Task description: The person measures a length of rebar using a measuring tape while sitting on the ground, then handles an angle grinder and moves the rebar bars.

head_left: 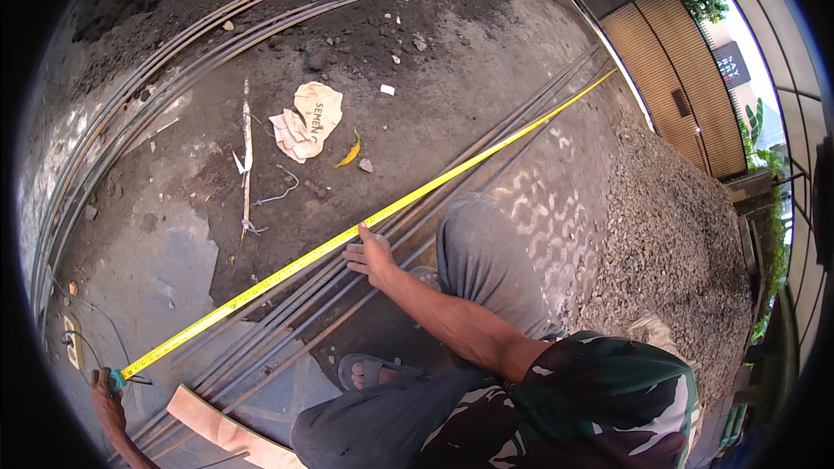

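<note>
A long yellow tape measure [287, 271] is pulled out over a bundle of thin steel rods [304, 300], from the lower left to the upper right. At the lower left, my left hand [106, 393] is closed round its teal case [115, 379]. My right hand [372, 258] is at the middle of the stretched blade, fingers apart, its thumb at the blade's edge and its other fingers over the rods. A curved, light-brown board [228, 431] lies by the rods at the lower left.
More long rods [191, 48] curve along the left and far side. Torn paper sacking [317, 113], a yellow leaf [349, 150] and a thin stick [248, 156] lie on the dirt. Gravel [669, 234] is piled at the right, before a brown slatted gate [669, 69]. A power strip [74, 343] lies far left.
</note>
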Available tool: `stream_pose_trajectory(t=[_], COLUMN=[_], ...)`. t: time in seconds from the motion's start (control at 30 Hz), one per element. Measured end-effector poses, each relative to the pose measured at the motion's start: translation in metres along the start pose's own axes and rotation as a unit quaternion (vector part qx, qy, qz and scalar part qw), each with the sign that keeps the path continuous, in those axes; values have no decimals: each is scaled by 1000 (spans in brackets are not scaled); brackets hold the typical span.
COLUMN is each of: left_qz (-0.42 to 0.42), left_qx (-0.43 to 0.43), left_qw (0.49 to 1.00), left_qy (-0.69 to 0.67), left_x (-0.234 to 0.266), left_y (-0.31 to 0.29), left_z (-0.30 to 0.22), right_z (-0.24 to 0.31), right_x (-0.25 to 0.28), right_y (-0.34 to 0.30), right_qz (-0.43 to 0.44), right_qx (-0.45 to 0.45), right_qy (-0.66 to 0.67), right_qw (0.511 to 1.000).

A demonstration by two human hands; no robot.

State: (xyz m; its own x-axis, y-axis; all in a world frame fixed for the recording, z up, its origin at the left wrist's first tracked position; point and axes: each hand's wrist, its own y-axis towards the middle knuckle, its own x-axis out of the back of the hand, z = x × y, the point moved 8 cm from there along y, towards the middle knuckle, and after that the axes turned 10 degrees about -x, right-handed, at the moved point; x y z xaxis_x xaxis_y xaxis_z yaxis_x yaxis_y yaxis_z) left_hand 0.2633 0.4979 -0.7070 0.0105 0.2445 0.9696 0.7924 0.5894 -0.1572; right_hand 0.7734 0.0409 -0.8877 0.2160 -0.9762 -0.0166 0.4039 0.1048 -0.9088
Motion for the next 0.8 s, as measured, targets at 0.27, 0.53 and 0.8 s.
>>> stream_pose_trajectory(t=[0.27, 0.53, 0.8], left_qz=[166, 22, -85], left_qx=[18, -162, -386], left_qw=[984, 982, 911], left_qy=[-66, -100, -120], left_x=[28, 87, 134], left_y=[11, 58, 121], left_z=[-108, -324, -534], right_z=[68, 228, 320], right_x=[13, 22, 204], right_y=[-16, -170, -124], right_qz=[47, 188, 119], right_qx=[117, 246, 318], right_qy=[270, 368, 452], right_qw=[955, 877, 825])
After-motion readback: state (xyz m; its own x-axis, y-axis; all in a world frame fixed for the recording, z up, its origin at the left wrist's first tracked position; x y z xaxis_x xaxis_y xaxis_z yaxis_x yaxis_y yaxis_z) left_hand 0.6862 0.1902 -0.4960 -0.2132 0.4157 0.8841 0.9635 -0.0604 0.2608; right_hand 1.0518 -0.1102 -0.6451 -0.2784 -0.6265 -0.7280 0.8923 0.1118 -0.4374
